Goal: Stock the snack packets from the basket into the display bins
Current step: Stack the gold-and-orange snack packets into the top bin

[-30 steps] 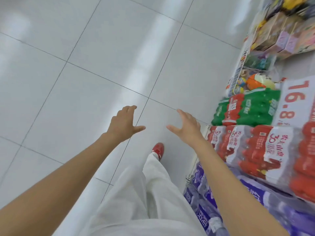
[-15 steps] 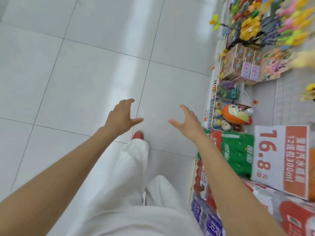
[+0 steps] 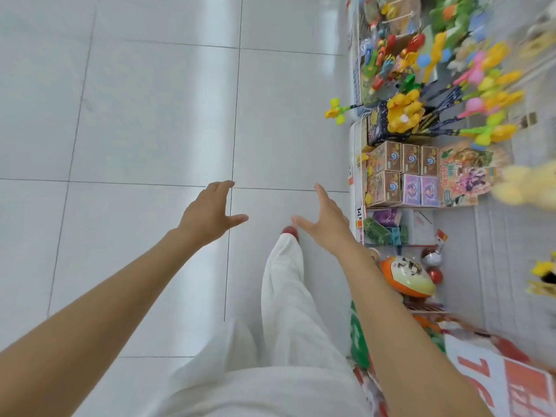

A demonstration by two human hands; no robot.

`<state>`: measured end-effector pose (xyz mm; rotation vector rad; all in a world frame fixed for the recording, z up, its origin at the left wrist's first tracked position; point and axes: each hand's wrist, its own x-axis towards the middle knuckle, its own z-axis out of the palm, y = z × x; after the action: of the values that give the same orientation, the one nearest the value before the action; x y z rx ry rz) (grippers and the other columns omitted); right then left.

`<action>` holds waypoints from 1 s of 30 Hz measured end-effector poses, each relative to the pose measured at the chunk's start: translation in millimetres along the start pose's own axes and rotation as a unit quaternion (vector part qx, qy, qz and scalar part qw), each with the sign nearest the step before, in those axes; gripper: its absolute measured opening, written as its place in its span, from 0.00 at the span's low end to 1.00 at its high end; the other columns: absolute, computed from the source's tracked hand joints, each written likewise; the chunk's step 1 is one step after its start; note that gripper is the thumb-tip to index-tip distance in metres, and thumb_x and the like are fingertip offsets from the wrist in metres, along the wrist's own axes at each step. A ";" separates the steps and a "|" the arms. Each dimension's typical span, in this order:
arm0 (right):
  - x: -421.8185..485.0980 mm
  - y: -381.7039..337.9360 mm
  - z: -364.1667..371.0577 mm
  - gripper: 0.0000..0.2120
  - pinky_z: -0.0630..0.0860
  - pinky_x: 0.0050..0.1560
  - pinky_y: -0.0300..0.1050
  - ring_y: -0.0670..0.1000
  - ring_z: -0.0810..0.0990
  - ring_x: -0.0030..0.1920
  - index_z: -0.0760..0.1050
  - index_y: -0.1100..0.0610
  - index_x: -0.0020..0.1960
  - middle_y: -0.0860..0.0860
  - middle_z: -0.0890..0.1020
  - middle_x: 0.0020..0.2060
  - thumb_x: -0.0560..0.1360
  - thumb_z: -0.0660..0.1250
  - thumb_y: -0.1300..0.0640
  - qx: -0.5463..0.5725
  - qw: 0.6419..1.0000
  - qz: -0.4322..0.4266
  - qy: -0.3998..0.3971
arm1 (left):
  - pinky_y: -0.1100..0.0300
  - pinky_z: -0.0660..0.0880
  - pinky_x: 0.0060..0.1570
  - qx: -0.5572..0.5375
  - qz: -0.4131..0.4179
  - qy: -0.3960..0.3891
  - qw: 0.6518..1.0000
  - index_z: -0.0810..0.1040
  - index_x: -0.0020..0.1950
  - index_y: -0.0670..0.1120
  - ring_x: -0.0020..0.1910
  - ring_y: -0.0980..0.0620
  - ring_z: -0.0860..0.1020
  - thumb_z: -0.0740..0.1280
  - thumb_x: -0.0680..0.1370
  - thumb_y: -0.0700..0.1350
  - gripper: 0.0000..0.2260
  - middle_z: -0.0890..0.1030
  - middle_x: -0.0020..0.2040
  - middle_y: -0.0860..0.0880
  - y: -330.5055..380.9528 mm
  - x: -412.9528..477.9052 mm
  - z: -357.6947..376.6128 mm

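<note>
My left hand (image 3: 209, 213) and my right hand (image 3: 326, 219) are stretched out in front of me over the white tiled floor, both empty with relaxed, spread fingers. No basket, snack packets or display bins show in this view. My white trouser leg (image 3: 285, 284) and a red shoe (image 3: 290, 231) are below the hands, mid-step.
A white wire rack (image 3: 358, 164) runs along the right, holding small cardboard boxes (image 3: 400, 174), colourful toy sticks (image 3: 445, 94) and an orange-and-cream toy egg (image 3: 407, 279). A red-and-white price sign (image 3: 505, 383) and green bottle packs (image 3: 359, 341) sit at lower right. Open tiled floor (image 3: 135, 130) lies left and ahead.
I have walked forward along the aisle: the bottle packs and price sign slid down and out, and the toy rack came into view. Both hands stayed open and raised.
</note>
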<state>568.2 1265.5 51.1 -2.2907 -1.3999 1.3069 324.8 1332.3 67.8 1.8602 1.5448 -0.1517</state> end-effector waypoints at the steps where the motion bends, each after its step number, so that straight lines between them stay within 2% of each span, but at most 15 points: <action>1: 21.7 -8.0 -17.0 0.44 0.57 0.74 0.60 0.55 0.61 0.75 0.46 0.49 0.80 0.53 0.61 0.77 0.74 0.68 0.39 -0.005 1.000 -0.002 -0.006 | 0.50 0.69 0.63 -0.002 0.000 -0.001 1.000 0.60 0.77 0.49 0.71 0.48 0.66 0.71 0.75 0.56 0.34 0.63 0.76 0.48 11.3 24.4 -11.7; 6: 117.4 -56.2 -99.8 0.42 0.57 0.74 0.60 0.56 0.61 0.75 0.49 0.50 0.80 0.55 0.62 0.76 0.75 0.68 0.38 -0.025 1.000 -0.005 -0.014 | 0.49 0.69 0.61 -0.002 -0.005 0.000 1.000 0.60 0.77 0.49 0.71 0.48 0.66 0.71 0.76 0.56 0.34 0.64 0.75 0.48 55.8 126.4 -77.8; 13: 282.9 -135.9 -178.8 0.42 0.57 0.73 0.60 0.55 0.61 0.75 0.51 0.50 0.79 0.54 0.62 0.76 0.74 0.67 0.37 -0.053 0.998 -0.010 -0.017 | 0.49 0.70 0.61 -0.031 -0.029 0.018 0.999 0.60 0.76 0.49 0.70 0.47 0.67 0.71 0.74 0.58 0.36 0.64 0.75 0.47 65.8 302.0 -173.6; 22: 505.8 -246.0 -264.7 0.41 0.58 0.74 0.59 0.54 0.61 0.75 0.52 0.50 0.79 0.54 0.62 0.76 0.74 0.68 0.38 -0.030 0.999 0.028 -0.031 | 0.51 0.68 0.63 -0.043 -0.026 0.003 0.999 0.59 0.77 0.49 0.72 0.48 0.66 0.71 0.75 0.57 0.35 0.63 0.76 0.48 88.9 541.4 -315.0; 30: 690.3 -329.1 -358.5 0.41 0.55 0.75 0.58 0.54 0.60 0.76 0.52 0.50 0.79 0.52 0.61 0.76 0.74 0.67 0.37 -0.005 0.999 0.035 -0.008 | 0.50 0.68 0.63 -0.033 -0.019 -0.023 0.999 0.59 0.77 0.49 0.71 0.49 0.67 0.70 0.76 0.57 0.35 0.63 0.75 0.49 124.8 748.2 -415.2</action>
<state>746.4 2090.8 31.5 -2.3608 -1.3469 1.3439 507.6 2177.4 54.6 1.7651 1.5365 -0.1569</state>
